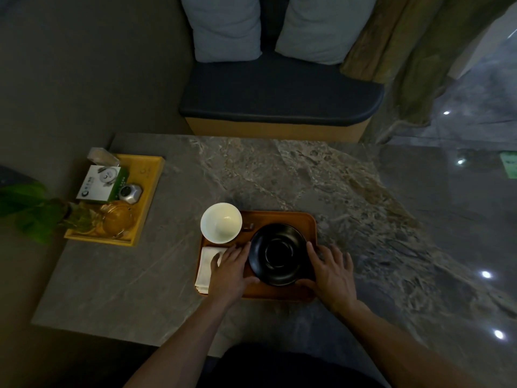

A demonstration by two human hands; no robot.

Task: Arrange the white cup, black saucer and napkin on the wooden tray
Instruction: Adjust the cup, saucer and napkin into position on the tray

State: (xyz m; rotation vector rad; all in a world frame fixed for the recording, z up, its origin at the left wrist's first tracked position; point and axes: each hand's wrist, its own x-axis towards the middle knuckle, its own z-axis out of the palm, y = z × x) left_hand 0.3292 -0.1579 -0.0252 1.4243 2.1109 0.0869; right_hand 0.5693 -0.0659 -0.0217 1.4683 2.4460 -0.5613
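A wooden tray point(285, 217) lies on the grey stone table. On its right half sits the black saucer point(278, 253). My left hand point(230, 268) touches the saucer's left rim with thumb and fingers, and its palm covers part of the folded white napkin point(205, 266) at the tray's left edge. On the other side, my right hand point(331, 271) holds the right rim, thumb at the front, fingers spread over the tray's edge. The empty white cup point(221, 223) stands upright on the tray's far left corner.
A yellow tray point(151, 177) at the table's left edge holds a white-and-green box, a small silver object and glassware. A green plant point(30, 208) leans in from the left. A cushioned bench point(279, 102) with two pillows stands beyond the table. Glossy floor lies to the right.
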